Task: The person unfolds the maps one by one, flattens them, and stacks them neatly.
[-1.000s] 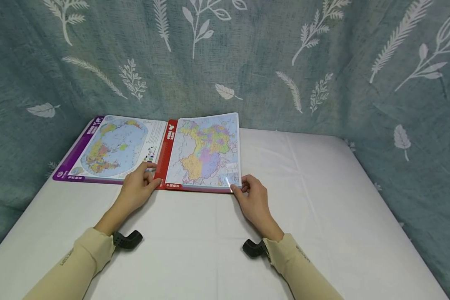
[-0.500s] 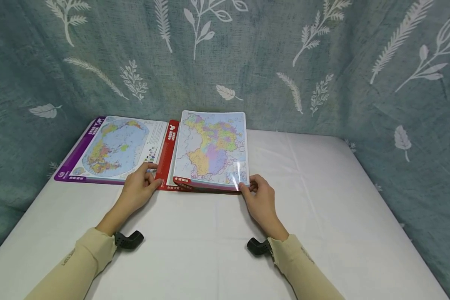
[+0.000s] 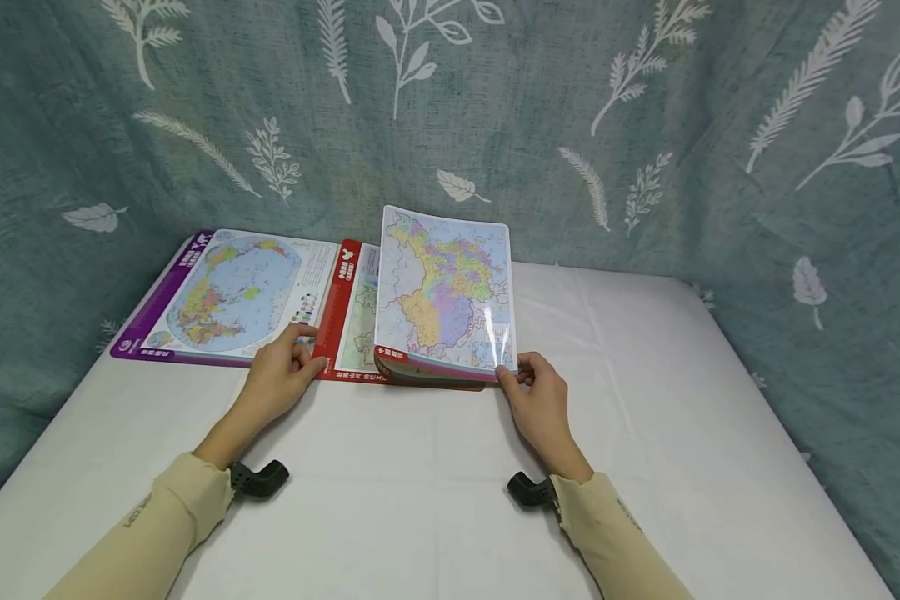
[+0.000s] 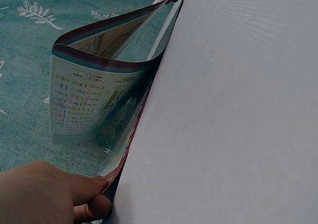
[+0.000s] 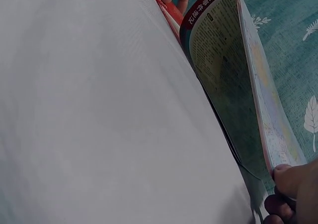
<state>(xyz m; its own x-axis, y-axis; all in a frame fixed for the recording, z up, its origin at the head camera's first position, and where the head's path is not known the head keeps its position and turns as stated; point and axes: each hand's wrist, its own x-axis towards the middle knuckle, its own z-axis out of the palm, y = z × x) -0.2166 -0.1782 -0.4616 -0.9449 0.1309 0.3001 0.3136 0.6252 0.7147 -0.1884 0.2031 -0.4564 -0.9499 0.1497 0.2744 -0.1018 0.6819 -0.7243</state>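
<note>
A glossy folding map with a red edge strip (image 3: pixel 335 312) lies at the back of the table. Its upper panel, a coloured map of China (image 3: pixel 442 287), is raised and bowed away from the panel beneath, as the left wrist view shows. My right hand (image 3: pixel 538 404) pinches the near right corner of that panel, thumb on top. My left hand (image 3: pixel 273 375) pinches the near left corner by the red strip. To the left lies a purple-edged world map (image 3: pixel 232 292), flat, its near right corner partly behind my left hand.
A white cloth (image 3: pixel 435 500) covers the table. Behind it hangs a green-blue curtain (image 3: pixel 525 108) with white leaf prints, close to the maps' far edges. A black wrist device (image 3: pixel 261 481) sits at the left cuff, another black device (image 3: pixel 530 490) at the right.
My right hand has moved right, drawing the China panel up and to the right. More of the greenish panel beneath now shows beside the red strip. My left hand stays at its corner.
</note>
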